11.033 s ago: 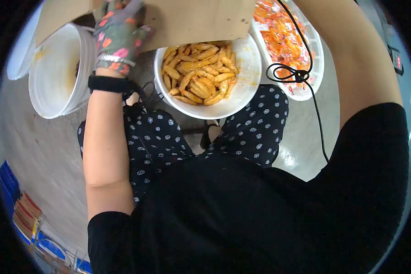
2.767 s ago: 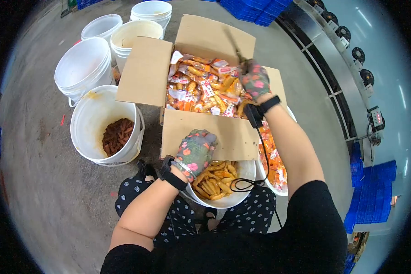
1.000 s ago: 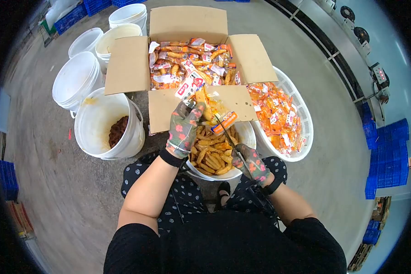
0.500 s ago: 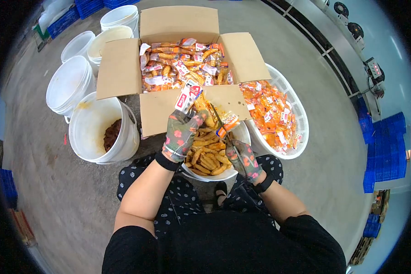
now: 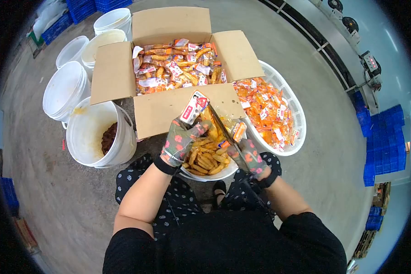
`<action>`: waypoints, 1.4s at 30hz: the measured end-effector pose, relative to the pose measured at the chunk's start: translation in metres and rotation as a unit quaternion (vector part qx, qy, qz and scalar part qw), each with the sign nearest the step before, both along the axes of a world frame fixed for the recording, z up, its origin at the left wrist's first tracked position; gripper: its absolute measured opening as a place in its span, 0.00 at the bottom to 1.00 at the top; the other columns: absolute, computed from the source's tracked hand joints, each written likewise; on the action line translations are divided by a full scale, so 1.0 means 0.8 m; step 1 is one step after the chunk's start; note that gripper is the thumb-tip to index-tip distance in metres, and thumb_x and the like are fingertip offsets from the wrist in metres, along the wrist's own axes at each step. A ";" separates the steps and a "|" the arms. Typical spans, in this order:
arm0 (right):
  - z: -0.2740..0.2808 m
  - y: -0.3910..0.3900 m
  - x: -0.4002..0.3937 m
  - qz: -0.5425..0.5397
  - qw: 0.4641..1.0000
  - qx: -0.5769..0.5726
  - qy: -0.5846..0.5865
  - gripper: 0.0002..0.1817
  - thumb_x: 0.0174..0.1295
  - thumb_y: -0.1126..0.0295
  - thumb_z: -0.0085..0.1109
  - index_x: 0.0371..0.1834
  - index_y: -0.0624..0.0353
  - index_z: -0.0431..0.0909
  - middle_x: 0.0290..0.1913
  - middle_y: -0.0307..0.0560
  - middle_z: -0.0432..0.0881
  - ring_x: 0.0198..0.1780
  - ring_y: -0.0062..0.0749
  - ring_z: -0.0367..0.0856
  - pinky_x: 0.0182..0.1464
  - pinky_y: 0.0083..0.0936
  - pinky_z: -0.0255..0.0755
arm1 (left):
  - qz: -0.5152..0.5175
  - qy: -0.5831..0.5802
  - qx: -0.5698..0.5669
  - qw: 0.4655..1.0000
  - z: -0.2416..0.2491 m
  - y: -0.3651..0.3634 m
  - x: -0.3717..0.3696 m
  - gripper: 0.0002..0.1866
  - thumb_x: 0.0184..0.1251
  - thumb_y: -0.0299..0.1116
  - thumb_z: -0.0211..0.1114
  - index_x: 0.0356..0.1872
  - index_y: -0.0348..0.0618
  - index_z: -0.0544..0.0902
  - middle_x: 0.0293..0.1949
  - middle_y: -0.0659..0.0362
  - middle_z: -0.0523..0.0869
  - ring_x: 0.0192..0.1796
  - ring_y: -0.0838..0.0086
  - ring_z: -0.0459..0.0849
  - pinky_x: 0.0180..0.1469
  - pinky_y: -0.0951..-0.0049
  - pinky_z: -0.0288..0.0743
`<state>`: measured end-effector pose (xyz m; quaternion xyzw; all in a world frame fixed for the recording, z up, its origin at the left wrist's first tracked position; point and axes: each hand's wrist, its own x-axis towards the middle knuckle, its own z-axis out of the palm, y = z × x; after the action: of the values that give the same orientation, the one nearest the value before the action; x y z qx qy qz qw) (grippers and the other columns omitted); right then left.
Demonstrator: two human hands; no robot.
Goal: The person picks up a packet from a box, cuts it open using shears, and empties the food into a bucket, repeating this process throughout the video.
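Observation:
My left hand (image 5: 181, 140), in a green floral glove, is closed on a clear food packet (image 5: 197, 106) with a white, red and orange label. Across the packet, from its top edge down to my other hand, runs a long thin dark tool (image 5: 220, 124); I cannot tell whether it is scissors or a knife. My right hand (image 5: 250, 159), gloved alike, is wrapped round its lower end. Another packet end with an orange label (image 5: 237, 131) shows just above my right hand. Directly below both hands, a white bucket (image 5: 203, 178) holds loose golden-brown food sticks (image 5: 208, 160).
An open cardboard box (image 5: 162, 112) full of packets stands ahead. To its right, a white basket (image 5: 299, 123) holds crumpled orange-tinted wrappers (image 5: 267, 109). A white bucket (image 5: 82, 141) with dark brown contents stands left, several white buckets behind it. Blue crates (image 5: 386, 141) line the right side.
The dark tool now lies more steeply along the packet, and my right hand has turned slightly upward beside it. My left hand keeps its grip. The whole view has shifted a little.

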<state>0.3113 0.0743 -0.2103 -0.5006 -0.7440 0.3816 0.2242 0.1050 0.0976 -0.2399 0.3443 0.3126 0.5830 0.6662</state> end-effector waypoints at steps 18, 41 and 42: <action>-0.025 0.033 0.036 -0.003 0.980 0.181 -0.085 0.27 0.46 0.66 0.67 0.46 0.65 0.67 0.39 0.48 0.78 0.42 0.28 0.75 0.42 0.26 0.70 | -0.091 0.607 0.306 0.728 -0.026 0.001 0.028 0.08 0.49 0.27 0.60 0.32 0.44 0.78 0.30 0.53 0.79 0.33 0.56 0.77 0.36 0.63 0.70; 0.083 0.329 -0.164 0.180 0.850 0.291 -0.399 0.23 0.50 0.55 0.55 0.43 0.61 0.72 0.38 0.55 0.79 0.41 0.44 0.77 0.42 0.34 0.72 | 0.111 0.573 0.294 0.757 0.019 0.016 -0.043 0.14 0.49 0.31 0.60 0.40 0.43 0.78 0.41 0.51 0.79 0.49 0.56 0.74 0.53 0.58 0.65; 0.076 0.344 -0.192 0.187 0.846 0.289 -0.407 0.23 0.49 0.55 0.55 0.43 0.60 0.72 0.37 0.55 0.79 0.40 0.45 0.78 0.41 0.34 0.72 | 0.117 0.568 0.290 0.761 0.022 0.017 -0.047 0.14 0.49 0.31 0.60 0.40 0.43 0.78 0.41 0.51 0.79 0.48 0.56 0.74 0.53 0.58 0.64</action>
<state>0.1580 0.3497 -0.1498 -0.3750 -0.9246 -0.0542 -0.0397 0.0670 0.1113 -0.2225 0.7500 0.4873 0.4169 0.1618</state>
